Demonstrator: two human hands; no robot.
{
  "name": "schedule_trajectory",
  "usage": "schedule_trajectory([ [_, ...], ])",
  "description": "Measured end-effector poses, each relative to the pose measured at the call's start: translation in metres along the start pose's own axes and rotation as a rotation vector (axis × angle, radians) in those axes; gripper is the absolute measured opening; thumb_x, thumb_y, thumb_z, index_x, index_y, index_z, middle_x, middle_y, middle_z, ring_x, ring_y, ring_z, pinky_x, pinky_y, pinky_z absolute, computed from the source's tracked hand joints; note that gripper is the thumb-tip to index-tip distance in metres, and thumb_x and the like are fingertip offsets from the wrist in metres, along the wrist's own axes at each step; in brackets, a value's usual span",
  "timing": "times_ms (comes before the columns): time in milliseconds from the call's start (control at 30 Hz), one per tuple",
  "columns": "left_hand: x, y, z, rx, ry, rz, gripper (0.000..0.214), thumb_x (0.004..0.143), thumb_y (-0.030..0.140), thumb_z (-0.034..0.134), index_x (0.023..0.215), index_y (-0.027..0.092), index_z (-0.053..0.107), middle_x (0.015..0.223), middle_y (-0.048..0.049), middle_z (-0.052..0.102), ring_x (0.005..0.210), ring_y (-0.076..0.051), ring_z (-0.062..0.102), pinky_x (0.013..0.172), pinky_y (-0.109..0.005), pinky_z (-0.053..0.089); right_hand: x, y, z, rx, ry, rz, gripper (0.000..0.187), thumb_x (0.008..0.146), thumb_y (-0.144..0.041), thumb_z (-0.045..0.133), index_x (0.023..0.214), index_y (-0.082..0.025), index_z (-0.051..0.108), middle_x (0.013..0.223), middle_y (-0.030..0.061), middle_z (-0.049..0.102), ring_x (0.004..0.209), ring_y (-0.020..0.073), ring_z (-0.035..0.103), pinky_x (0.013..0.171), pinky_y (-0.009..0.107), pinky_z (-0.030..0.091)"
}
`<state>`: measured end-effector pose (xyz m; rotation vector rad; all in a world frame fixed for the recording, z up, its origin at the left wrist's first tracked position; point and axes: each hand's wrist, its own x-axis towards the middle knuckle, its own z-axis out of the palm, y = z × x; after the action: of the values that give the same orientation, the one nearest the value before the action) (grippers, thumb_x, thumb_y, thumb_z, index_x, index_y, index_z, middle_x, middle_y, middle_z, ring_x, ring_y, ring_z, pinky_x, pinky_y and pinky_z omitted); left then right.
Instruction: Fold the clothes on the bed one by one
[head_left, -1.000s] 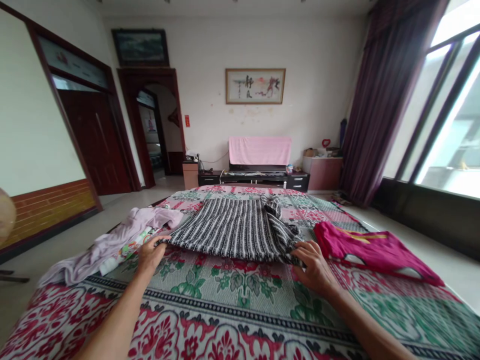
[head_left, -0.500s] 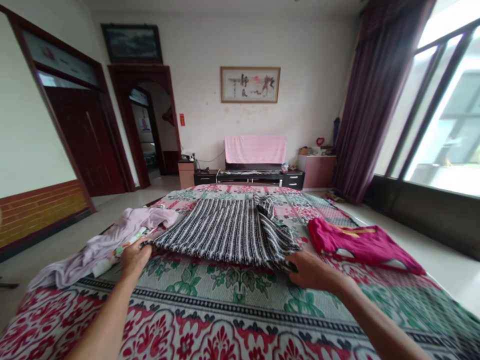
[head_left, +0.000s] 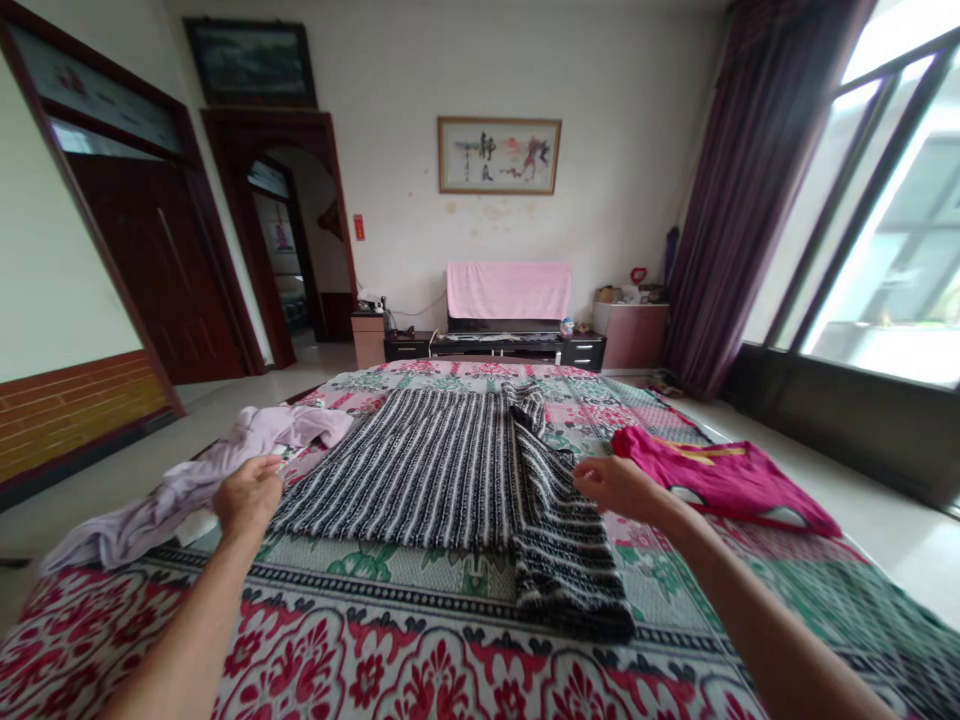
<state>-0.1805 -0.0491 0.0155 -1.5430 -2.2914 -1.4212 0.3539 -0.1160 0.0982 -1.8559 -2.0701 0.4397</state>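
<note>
A black-and-white striped garment (head_left: 420, 470) lies spread flat on the patterned bedspread (head_left: 420, 660). One sleeve (head_left: 562, 550) is folded down along its right side and points toward me. My left hand (head_left: 247, 492) is closed at the garment's near left corner. At the right edge, my right hand (head_left: 611, 482) pinches the fabric beside the folded sleeve. Both forearms reach in from the bottom of the view.
A pale lilac garment (head_left: 202, 475) is crumpled on the bed to the left, and a magenta one (head_left: 727, 480) lies to the right. Beyond the bed stand a low TV cabinet with a pink cloth (head_left: 508, 290), doorways on the left, and curtains and windows on the right.
The striped garment has been drawn nearer to me and flattened. Its bunched right side now lies as a straight sleeve. Both hands have risen slightly and moved to its side edges.
</note>
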Motion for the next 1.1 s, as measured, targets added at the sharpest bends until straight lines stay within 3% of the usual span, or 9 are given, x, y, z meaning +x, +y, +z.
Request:
schedule_trajectory([
  [33, -0.005, 0.013, 0.004, 0.026, -0.006, 0.0, 0.028, 0.068, 0.018, 0.051, 0.092, 0.018, 0.067, 0.082, -0.006, 0.072, 0.077, -0.023, 0.064, 0.068, -0.033, 0.047, 0.012, 0.006, 0.006, -0.039, 0.141, 0.004, 0.024, 0.078, -0.026, 0.05, 0.091, -0.019, 0.069, 0.075, 0.0044, 0.07, 0.066, 0.0165, 0.064, 0.06, 0.024, 0.045],
  [100, -0.02, 0.041, 0.015, 0.143, -0.081, 0.083, 0.025, 0.073, 0.022, 0.05, 0.088, 0.022, 0.069, 0.085, -0.004, 0.072, 0.082, -0.024, 0.064, 0.073, -0.033, 0.048, 0.036, 0.017, 0.02, -0.094, 0.259, 0.048, 0.025, 0.077, -0.026, 0.051, 0.094, -0.019, 0.07, 0.083, 0.0064, 0.072, 0.074, 0.0188, 0.065, 0.065, 0.025, 0.045],
  [200, -0.05, 0.073, 0.034, 0.196, -0.233, 0.377, 0.026, 0.076, 0.021, 0.045, 0.086, 0.024, 0.069, 0.094, -0.0037, 0.071, 0.087, -0.022, 0.064, 0.08, -0.03, 0.047, 0.062, 0.028, 0.037, -0.16, 0.288, 0.181, 0.033, 0.079, -0.03, 0.05, 0.1, -0.014, 0.069, 0.089, 0.0131, 0.071, 0.079, 0.0222, 0.066, 0.069, 0.028, 0.045],
  [333, -0.077, 0.081, 0.052, 0.239, -0.3, 0.604, 0.027, 0.082, 0.025, 0.042, 0.085, 0.021, 0.068, 0.091, -0.0074, 0.069, 0.088, -0.022, 0.064, 0.086, -0.031, 0.046, 0.074, 0.039, 0.046, -0.13, 0.27, 0.222, 0.04, 0.08, -0.037, 0.05, 0.108, -0.014, 0.067, 0.09, 0.013, 0.072, 0.085, 0.0231, 0.066, 0.071, 0.028, 0.045],
  [433, -0.081, 0.078, 0.056, 0.267, -0.291, 0.635, 0.029, 0.083, 0.024, 0.04, 0.088, 0.02, 0.068, 0.093, -0.0084, 0.068, 0.089, -0.022, 0.063, 0.088, -0.033, 0.045, 0.075, 0.049, 0.047, -0.075, 0.286, 0.206, 0.036, 0.08, -0.033, 0.048, 0.106, -0.018, 0.068, 0.092, 0.0095, 0.072, 0.086, 0.0216, 0.066, 0.073, 0.027, 0.045],
  [600, -0.078, 0.077, 0.055, 0.298, -0.298, 0.632, 0.028, 0.084, 0.024, 0.04, 0.089, 0.019, 0.068, 0.094, -0.0082, 0.067, 0.09, -0.022, 0.062, 0.09, -0.033, 0.045, 0.067, 0.061, 0.04, -0.129, 0.349, 0.378, 0.042, 0.077, -0.031, 0.046, 0.111, -0.016, 0.066, 0.099, 0.0147, 0.071, 0.094, 0.0275, 0.065, 0.073, 0.031, 0.046],
  [700, -0.078, 0.078, 0.054, 0.313, -0.305, 0.638, 0.029, 0.084, 0.024, 0.04, 0.09, 0.018, 0.068, 0.094, -0.008, 0.067, 0.09, -0.021, 0.062, 0.089, -0.033, 0.045, 0.06, 0.059, 0.032, -0.201, 0.278, 0.44, 0.043, 0.075, -0.031, 0.049, 0.111, -0.014, 0.066, 0.101, 0.0171, 0.069, 0.095, 0.0297, 0.065, 0.07, 0.033, 0.046],
  [867, -0.08, 0.079, 0.053, 0.326, -0.306, 0.644, 0.03, 0.085, 0.023, 0.039, 0.092, 0.017, 0.068, 0.096, -0.0072, 0.067, 0.091, -0.021, 0.061, 0.089, -0.033, 0.045, 0.049, 0.052, 0.02, -0.23, 0.095, 0.427, 0.038, 0.073, -0.027, 0.051, 0.1, -0.008, 0.069, 0.094, 0.0206, 0.069, 0.092, 0.0297, 0.065, 0.07, 0.032, 0.046],
  [1100, -0.08, 0.078, 0.052, 0.323, -0.292, 0.638, 0.03, 0.084, 0.024, 0.039, 0.091, 0.018, 0.068, 0.096, -0.0068, 0.067, 0.09, -0.021, 0.061, 0.09, -0.033, 0.046, 0.045, 0.05, 0.013, -0.283, 0.132, 0.428, 0.038, 0.073, -0.024, 0.055, 0.106, -0.008, 0.065, 0.102, 0.0224, 0.065, 0.093, 0.0309, 0.064, 0.072, 0.035, 0.047],
])
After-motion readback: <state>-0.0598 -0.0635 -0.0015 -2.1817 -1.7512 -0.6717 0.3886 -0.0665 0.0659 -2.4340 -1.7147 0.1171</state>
